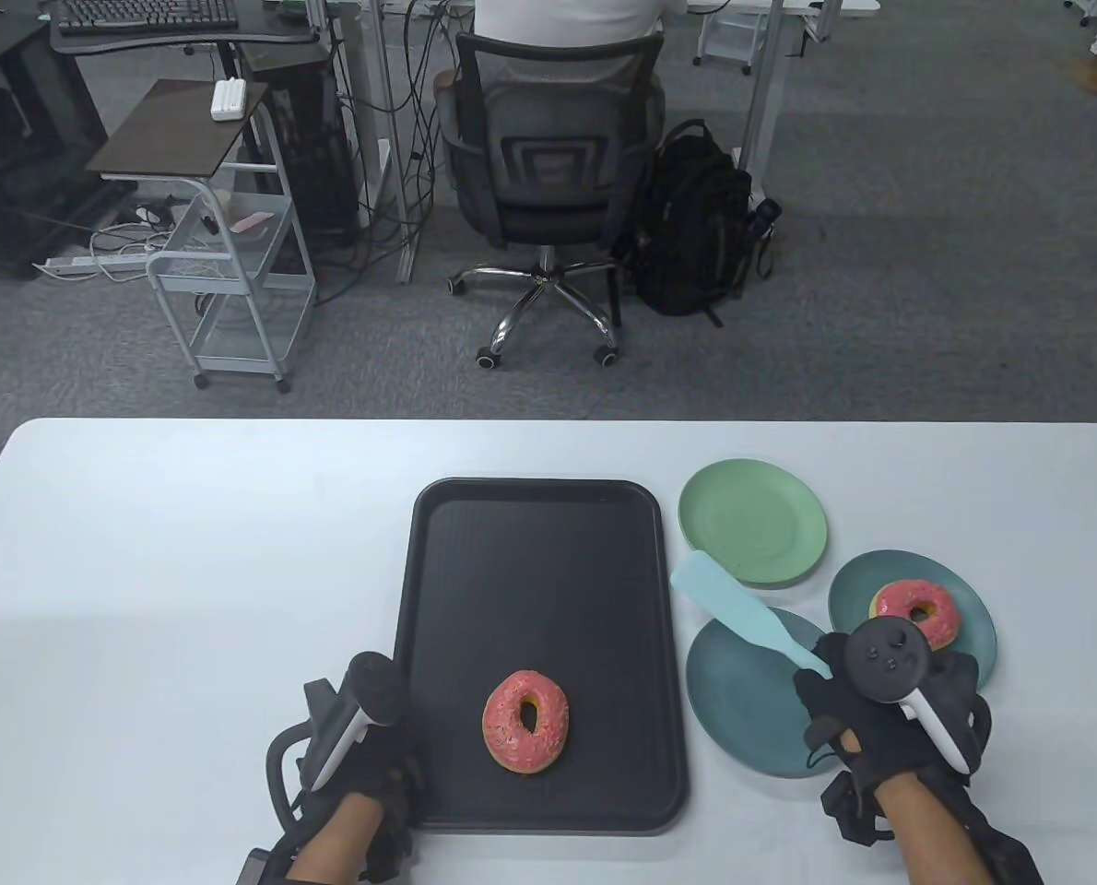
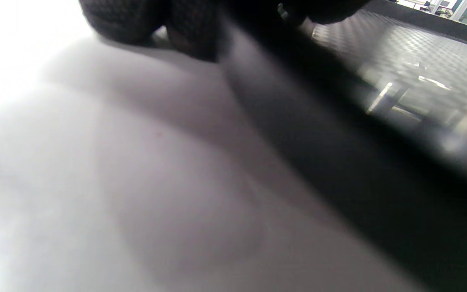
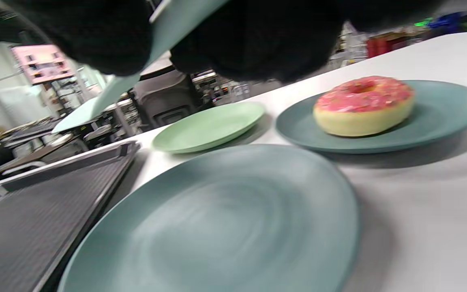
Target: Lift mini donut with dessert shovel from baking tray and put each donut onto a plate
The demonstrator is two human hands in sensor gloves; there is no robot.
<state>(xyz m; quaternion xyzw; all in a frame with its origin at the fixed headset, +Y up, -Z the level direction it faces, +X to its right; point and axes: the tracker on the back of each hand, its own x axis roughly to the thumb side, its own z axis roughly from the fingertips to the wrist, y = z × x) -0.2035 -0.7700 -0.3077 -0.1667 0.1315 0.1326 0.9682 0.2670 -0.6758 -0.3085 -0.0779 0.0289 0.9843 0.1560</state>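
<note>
Right hand [image 1: 890, 710] holds the shovel [image 1: 742, 608] over the plates; one donut [image 1: 525, 721] is on the tray [image 1: 539, 535].
Lower right of the frame, the right grip is curled round the pale blue, flat-bladed shovel's handle, blade angled to upper left above the near teal plate [image 1: 742, 710]; a second pink-iced donut [image 1: 917, 610] sits on the far teal plate [image 1: 968, 599]; the light green plate [image 1: 751, 525] is bare; the left hand [image 1: 364, 765] rests at the black textured tray's lower left edge on the white desk [image 1: 189, 553]; I cannot tell whether its grip is curled.
</note>
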